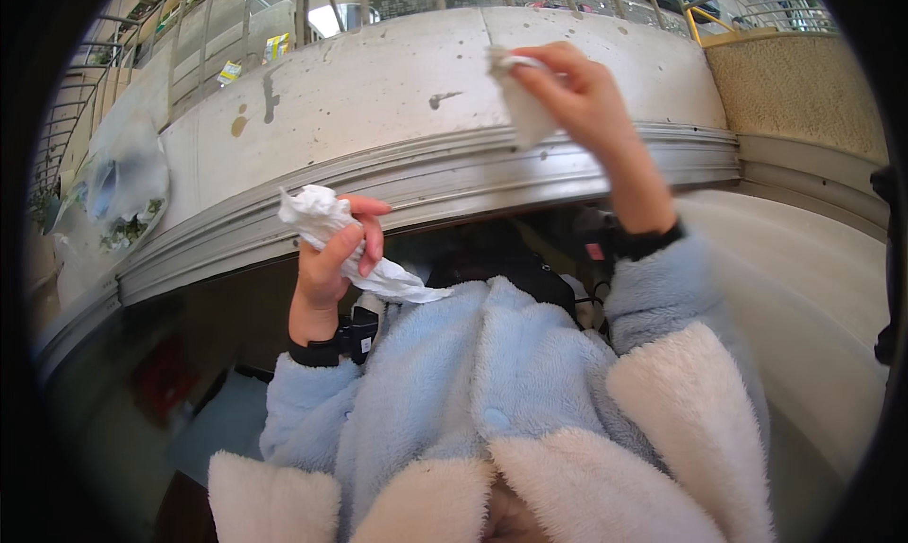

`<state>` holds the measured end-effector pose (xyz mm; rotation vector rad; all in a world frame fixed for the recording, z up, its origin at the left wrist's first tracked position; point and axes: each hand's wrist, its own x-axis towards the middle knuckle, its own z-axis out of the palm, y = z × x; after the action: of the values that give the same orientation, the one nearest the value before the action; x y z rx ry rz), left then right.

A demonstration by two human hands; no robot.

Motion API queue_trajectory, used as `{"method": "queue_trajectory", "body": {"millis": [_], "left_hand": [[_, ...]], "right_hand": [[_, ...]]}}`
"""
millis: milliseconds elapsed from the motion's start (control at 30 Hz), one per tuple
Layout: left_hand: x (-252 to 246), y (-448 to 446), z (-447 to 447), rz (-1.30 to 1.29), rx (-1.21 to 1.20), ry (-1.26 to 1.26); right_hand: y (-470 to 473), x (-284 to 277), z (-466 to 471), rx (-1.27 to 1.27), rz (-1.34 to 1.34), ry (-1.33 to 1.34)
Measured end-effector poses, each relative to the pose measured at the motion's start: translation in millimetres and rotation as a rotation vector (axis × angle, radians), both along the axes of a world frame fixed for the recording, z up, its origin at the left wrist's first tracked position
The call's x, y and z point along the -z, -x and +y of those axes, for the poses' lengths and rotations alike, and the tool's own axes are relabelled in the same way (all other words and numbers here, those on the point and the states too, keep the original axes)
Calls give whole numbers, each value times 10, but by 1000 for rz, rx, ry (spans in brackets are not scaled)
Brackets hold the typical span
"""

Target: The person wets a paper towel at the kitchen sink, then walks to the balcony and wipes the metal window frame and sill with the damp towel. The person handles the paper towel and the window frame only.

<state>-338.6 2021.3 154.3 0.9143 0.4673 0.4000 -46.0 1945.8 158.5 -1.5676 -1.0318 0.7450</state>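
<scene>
My left hand (333, 252) holds a crumpled white tissue (386, 277) just inside the metal window track (440, 177); one end of it trails down to my fluffy blue robe. Higher up and to the right, my right hand (574, 92) pinches a second tissue (525, 107), which looks greyish and soiled at its top and is blurred. It hangs above the pale window ledge (376, 82), whose surface bears dark spots and stains. Both wrists wear black bands.
Metal railings (303, 11) run along the ledge's outer side, with small yellow packets (277, 46) near them. Clear plastic sheeting (113, 188) lies at left over some greenery. A rough tan wall (801, 96) stands at the right, and a white curtain-like surface (780, 280) below it.
</scene>
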Motion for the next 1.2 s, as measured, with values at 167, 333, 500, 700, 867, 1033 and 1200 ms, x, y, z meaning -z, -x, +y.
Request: {"method": "queue_trajectory", "body": {"millis": [167, 333, 500, 700, 867, 1033, 1200], "left_hand": [[24, 82, 14, 122, 35, -56], [94, 78, 74, 209, -5, -59], [112, 59, 71, 192, -19, -24], [85, 193, 122, 218, -26, -114], [124, 210, 79, 181, -64, -92], [179, 92, 3, 200, 19, -83], [180, 44, 6, 246, 41, -52]], "right_hand": [[-433, -180, -525, 101, 146, 273], [-402, -120, -740, 210, 364, 315], [-347, -46, -783, 200, 337, 275], [-703, -161, -916, 239, -241, 400], [-802, -112, -1033, 123, -432, 554], [-784, 4, -1047, 90, -445, 533], [-898, 40, -1121, 151, -153, 476]]}}
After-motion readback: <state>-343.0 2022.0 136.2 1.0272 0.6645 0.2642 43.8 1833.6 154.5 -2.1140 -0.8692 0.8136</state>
